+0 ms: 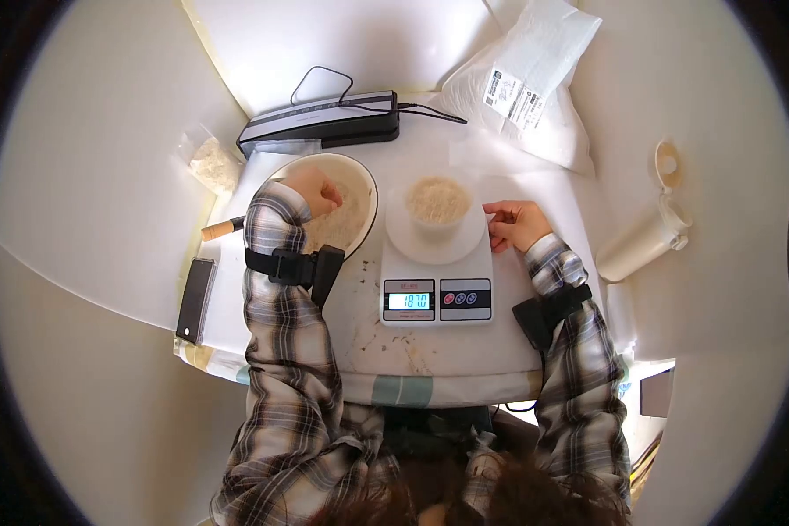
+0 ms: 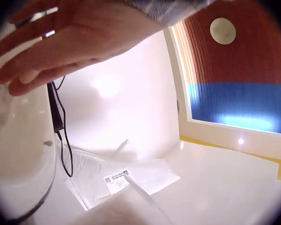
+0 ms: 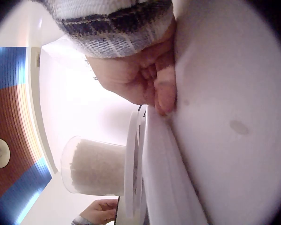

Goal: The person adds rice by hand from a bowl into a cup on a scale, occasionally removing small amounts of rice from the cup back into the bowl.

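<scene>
A white bowl (image 1: 367, 175) with a dark rim holds pale beige, grainy material (image 1: 337, 230). My left hand (image 1: 311, 190) is over this bowl, fingers pointing down toward the contents; in the left wrist view the fingers (image 2: 30, 63) look fairly straight. To the right stands a white digital kitchen scale (image 1: 394, 263), its lit display (image 1: 409, 302) reading 187.0. On its round platform is a clear cup (image 3: 93, 166) filled with similar beige material. My right hand (image 1: 517, 225) rests on the table at the scale's right side, fingers loosely bent, fingertips right at its edge.
Behind the bowl lies a black and silver vacuum sealer (image 1: 320, 121) with a cable. A large labelled plastic bag (image 1: 535, 96) stands at the back right, near an opened cream canister (image 1: 644, 241). On the left are a small filled bag (image 1: 212, 167), a wooden handle (image 1: 219, 231) and a dark flat case (image 1: 196, 301).
</scene>
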`<state>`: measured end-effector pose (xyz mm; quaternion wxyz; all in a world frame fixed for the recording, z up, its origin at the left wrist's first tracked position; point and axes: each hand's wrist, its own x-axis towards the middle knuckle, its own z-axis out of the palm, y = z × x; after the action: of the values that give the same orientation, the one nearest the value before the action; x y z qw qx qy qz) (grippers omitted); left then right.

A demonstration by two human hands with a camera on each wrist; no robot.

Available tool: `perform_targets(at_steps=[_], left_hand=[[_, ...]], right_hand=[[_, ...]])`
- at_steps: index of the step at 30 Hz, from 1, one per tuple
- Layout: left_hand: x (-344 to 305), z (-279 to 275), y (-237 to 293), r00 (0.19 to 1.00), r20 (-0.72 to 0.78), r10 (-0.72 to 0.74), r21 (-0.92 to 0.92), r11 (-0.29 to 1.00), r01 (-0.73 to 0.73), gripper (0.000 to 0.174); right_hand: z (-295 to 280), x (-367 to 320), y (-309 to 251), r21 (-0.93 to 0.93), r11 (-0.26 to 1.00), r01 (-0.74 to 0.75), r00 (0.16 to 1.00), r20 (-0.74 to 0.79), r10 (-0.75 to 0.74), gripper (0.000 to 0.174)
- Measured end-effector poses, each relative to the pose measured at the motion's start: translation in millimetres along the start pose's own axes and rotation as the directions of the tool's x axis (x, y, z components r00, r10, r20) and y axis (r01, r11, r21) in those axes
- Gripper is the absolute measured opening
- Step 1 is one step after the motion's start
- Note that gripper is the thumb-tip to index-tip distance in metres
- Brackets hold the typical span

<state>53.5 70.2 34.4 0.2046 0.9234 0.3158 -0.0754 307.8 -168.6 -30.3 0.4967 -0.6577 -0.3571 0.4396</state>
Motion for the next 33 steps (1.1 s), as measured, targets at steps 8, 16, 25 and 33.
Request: perform_targets(at_steps=[8, 16, 25, 33], left_hand=[[2, 8, -4, 0.999, 0.032, 0.011, -0.060, 0.998, -0.009, 0.011], [3, 9, 9, 0.991, 0.114, -0.075, 0.012, 0.997, 0.074, 0.010], [6, 14, 7, 0.997, 0.055, -0.057, 0.021, 0.998, 0.055, 0.009], [-9, -8, 18, 0.999, -0.039, 0.006, -0.117, 0.993, -0.010, 0.011]], right_hand=[[-1, 1, 1, -0.028, 1.000, 0.002, 1.000, 0.026, -0.001, 0.030], [0, 1, 0, -0.021, 1.000, -0.003, 1.000, 0.009, 0.004, 0.031], [-1, 2, 1, -0.034, 0.999, 0.002, 1.000, 0.026, -0.001, 0.032], [-2, 3, 4, -0.047, 0.999, 0.026, 0.999, 0.026, -0.025, 0.034]])
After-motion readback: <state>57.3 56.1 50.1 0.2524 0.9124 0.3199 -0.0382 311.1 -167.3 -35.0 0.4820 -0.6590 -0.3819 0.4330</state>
